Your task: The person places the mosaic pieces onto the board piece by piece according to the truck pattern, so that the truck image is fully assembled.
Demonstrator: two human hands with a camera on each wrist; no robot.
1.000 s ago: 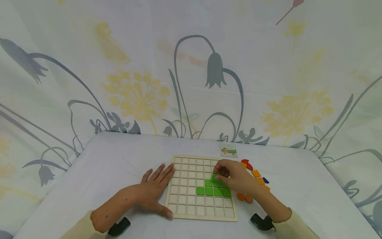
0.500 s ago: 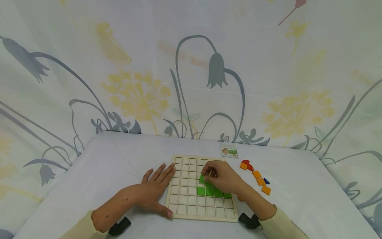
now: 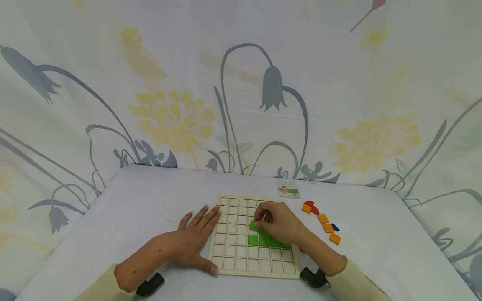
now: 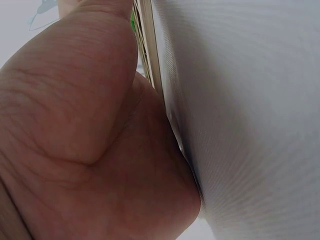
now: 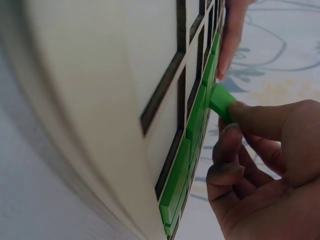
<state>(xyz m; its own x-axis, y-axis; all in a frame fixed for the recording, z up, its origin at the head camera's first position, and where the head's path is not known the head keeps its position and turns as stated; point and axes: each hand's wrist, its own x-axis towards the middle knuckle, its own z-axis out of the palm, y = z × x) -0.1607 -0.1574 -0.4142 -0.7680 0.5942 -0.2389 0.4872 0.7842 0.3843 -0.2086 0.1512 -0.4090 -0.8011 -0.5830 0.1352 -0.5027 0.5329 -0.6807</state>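
Note:
My right hand [image 3: 280, 221] pinches a green square tile [image 5: 221, 102] between thumb and fingers. It holds this tile tilted, close over the wooden grid board [image 3: 260, 274], at the left end of the upper green row. Below that, a row of green tiles [image 3: 253, 240] lies in the board's cells; the right hand hides part of both rows. My left hand [image 3: 192, 242] lies flat on the table with its fingers spread. Its fingertips and thumb are at the board's left edge. In the left wrist view, the palm [image 4: 75, 125] fills most of the picture.
A small picture card [image 3: 288, 190] lies behind the board. Off to the right are orange square tiles [image 3: 328, 228], red rounded pieces [image 3: 315, 210] and a blue piece [image 3: 335, 227]. Black wrist devices [image 3: 314, 277] sit by both sleeves. A flower-printed cloth [image 3: 180, 121] hangs behind the table.
My right hand has moved left across the board with the green tile, then stayed nearly in place over the last half second. The left hand has not moved.

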